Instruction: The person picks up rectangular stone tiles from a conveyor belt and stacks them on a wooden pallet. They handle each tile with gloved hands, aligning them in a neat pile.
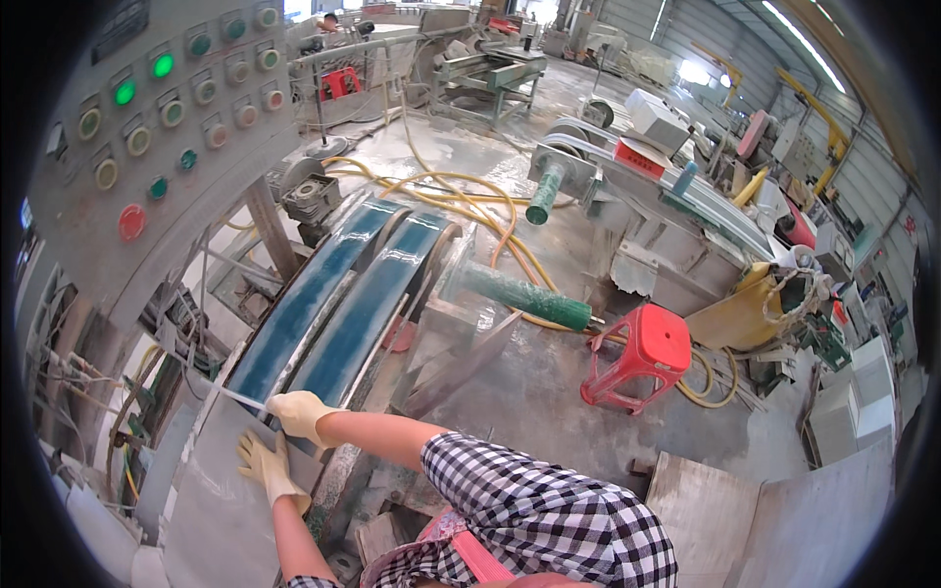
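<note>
Both my hands wear cream-coloured gloves. My left hand (270, 465) lies on a flat grey slab (208, 500), fingers spread and pointing away from me. Just beyond it, my right hand (300, 416) is closed at the right end of a thin pale strip (230, 394). This strip crosses at the far edge of the slab, in front of two blue conveyor belts (338, 343) that run away from me. What lies inside the right fingers is partly hidden.
A control panel (181, 118) with lit green buttons and a red one stands at the left. Right of the belts are a green roller (524, 294), yellow hoses (515, 235) and a red plastic stool (642, 353). Another machine (676, 186) stands beyond.
</note>
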The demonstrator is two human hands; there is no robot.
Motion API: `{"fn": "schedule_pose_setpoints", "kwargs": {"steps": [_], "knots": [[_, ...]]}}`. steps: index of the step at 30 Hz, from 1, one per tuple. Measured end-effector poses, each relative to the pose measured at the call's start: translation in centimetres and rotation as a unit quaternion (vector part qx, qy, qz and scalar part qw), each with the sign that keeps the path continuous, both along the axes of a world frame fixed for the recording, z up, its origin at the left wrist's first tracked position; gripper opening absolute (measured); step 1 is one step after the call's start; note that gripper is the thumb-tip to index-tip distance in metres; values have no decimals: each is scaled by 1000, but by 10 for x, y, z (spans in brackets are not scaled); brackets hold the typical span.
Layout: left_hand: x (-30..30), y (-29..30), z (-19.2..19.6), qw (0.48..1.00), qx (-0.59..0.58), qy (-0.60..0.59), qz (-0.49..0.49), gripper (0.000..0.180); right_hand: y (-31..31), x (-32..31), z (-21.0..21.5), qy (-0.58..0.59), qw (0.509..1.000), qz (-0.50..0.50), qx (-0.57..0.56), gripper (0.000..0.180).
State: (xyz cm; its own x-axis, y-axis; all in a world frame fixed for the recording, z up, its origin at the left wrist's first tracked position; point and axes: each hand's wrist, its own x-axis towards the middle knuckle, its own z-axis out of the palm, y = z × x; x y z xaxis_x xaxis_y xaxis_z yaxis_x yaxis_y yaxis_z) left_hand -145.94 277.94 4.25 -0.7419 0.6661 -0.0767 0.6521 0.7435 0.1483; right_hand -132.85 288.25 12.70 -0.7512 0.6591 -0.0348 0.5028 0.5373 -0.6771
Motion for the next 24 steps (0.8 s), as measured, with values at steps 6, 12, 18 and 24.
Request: {"fn": "schedule_pose_setpoints", "kwargs": {"steps": [6, 12, 18, 24], "knots": [[4, 53, 14, 993, -33, 16, 111, 85, -2, 14, 25, 23, 992, -8, -124, 19], [-21, 62, 9, 992, -24, 46, 116, 89, 4, 11, 17, 78, 978, -57, -185, 20], [-24, 72, 32, 988, -70, -7, 137, 85, 7, 12, 3, 15, 997, 0, -76, 23], [-50, 52, 50, 986, 137, -98, 13, 56, 21, -4, -34, 66, 998, -20, -3, 22]]}}
